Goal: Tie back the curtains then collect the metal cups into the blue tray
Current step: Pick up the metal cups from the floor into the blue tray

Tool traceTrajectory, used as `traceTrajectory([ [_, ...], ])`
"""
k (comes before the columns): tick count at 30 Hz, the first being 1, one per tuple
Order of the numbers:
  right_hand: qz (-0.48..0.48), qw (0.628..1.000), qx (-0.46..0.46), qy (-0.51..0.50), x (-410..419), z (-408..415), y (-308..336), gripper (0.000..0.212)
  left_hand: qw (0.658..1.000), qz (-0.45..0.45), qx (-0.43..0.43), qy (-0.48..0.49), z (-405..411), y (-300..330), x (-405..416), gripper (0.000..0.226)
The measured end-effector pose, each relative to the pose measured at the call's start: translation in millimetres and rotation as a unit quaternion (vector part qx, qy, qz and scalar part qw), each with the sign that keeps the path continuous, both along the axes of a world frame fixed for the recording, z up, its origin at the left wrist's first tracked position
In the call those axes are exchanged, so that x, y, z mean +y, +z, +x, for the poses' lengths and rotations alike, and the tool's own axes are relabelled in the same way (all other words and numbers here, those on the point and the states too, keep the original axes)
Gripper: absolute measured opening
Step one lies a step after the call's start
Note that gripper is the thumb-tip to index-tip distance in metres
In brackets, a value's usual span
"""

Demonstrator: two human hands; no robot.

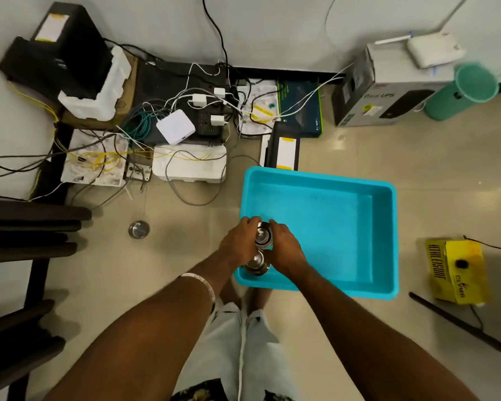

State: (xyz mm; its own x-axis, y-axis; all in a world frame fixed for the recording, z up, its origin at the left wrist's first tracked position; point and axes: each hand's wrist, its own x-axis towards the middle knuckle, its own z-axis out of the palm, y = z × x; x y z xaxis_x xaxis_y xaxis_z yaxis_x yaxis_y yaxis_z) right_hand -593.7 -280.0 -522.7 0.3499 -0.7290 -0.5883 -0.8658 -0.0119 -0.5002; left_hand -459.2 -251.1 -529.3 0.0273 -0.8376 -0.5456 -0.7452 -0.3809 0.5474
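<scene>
Both hands meet over the near-left corner of the blue tray point(324, 195) — the left hand point(239, 241) and right hand point(287, 247) each curled around one upright metal cup point(263, 236). A second cup point(257, 263) sits just nearer, inside the tray. A third cup point(139, 228) stands on the floor — well to the left.

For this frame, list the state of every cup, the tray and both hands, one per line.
Blue tray: on the floor, open, holding two cups.
Upper cup: upright, gripped between both hands.
Lower cup: upright in tray's near-left corner.
Third cup: upright on floor, outside tray.
Left hand: on upper cup.
Right hand: on upper cup.
</scene>
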Motion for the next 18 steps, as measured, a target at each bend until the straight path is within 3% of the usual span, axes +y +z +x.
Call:
traceTrajectory([
  [4,0.030,0.999,0.012,0.021,-12.3,-1.7,-17.8,0.089,1.000,0.016,-0.006,-0.017,-0.5,-18.0,-13.0,0.058],
  [18,0.079,0.994,0.020,0.067,-40.5,2.3,-46.6,0.094,0.996,0.076,-0.036,-0.042,0.8,-52.5,-36.5,0.067],
])
